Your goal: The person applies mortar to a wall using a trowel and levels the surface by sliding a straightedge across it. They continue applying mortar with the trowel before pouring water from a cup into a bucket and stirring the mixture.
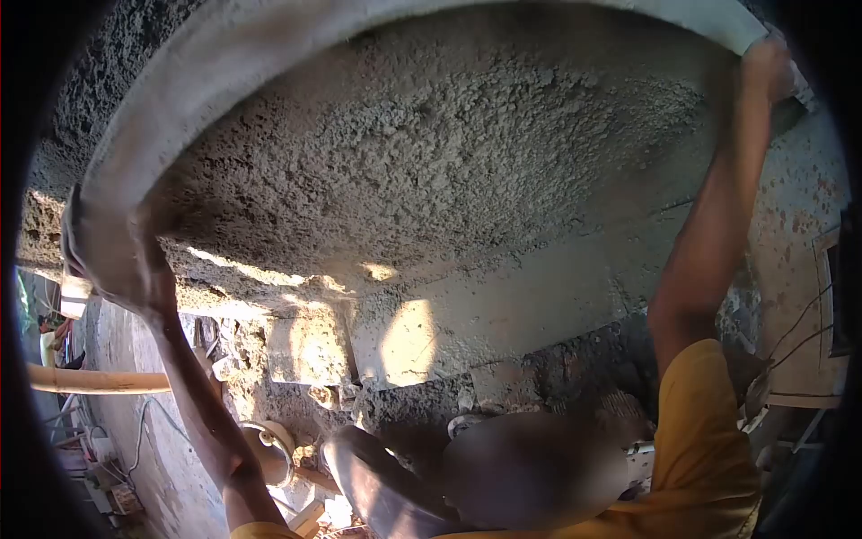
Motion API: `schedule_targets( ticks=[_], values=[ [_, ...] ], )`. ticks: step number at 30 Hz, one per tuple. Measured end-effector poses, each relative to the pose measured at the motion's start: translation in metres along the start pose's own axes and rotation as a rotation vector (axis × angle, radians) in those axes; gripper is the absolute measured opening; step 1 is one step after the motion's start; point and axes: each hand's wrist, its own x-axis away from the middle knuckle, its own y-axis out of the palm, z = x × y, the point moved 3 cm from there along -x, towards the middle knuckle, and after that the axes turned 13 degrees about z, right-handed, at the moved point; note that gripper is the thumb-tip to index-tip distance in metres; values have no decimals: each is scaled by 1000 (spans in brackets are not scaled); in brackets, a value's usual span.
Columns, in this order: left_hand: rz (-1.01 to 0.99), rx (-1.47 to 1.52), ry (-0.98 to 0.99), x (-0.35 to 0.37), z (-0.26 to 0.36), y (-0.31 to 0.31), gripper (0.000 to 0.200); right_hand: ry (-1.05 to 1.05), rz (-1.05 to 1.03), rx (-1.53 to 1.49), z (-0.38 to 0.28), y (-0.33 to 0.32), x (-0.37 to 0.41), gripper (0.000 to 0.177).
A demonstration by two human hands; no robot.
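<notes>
While both hands (117, 256) (768, 72) grip a long bar (224, 67), a bucket (288, 454) sits below; contents unclear.

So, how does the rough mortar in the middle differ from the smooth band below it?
Texture: the rough mortar is lumpy and pitted; the smooth band looks flat.
Extent: the rough mortar fills far more of the view than the smooth band.
Light: the rough mortar's middle is shaded, while the smooth band carries a bright sunlit patch.
Shared: both look greyish.
</notes>
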Motion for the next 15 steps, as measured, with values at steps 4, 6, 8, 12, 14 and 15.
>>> schedule_targets(
  ticks=[4,6,8,12,14,15],
  values=[
    [-99,25,-65,105,31,-15,83,371,79,-669,83,-7,145,34],
    [-156,26,-50,107,37,-20,83,253,37,-334,148,39,171,44],
    [-167,71,-131,101,45,-25,85,252,12,-115,146,32,158,55],
    [-48,-304,-368,90,67,-49,89,605,-41,116,74,-21,172,68],
    [-349,-439,-832,99,62,-50,69,741,-130,175,67,-35,163,71],
    [-703,-264,-1301,107,62,-49,69,763,-221,173,57,-47,160,73]
  ],
)
